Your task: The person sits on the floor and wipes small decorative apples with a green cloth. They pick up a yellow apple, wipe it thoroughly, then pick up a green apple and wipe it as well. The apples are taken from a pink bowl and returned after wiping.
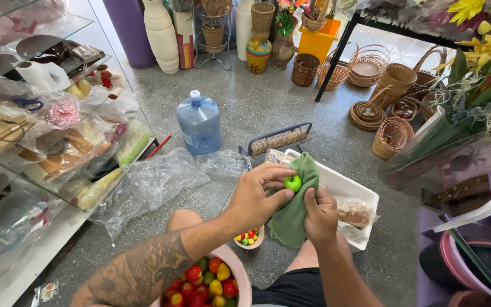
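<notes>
left hand (257, 199) pinching a small green fruit (293, 183) at the fingertips, grip closed on it. right hand (320, 216) clutching a green cloth (294, 219) against the fruit, above a pink bowl (240, 273) of small colourful fruits.

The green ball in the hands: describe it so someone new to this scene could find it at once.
Start at the big blue water jug standing on the grey floor, then drop toward the two hands in the middle. The left hand pinches a small green ball against a green cloth held by the right hand. Unlike the mixed-colour balls in the pink bowl below, it is alone and glossy.
</notes>
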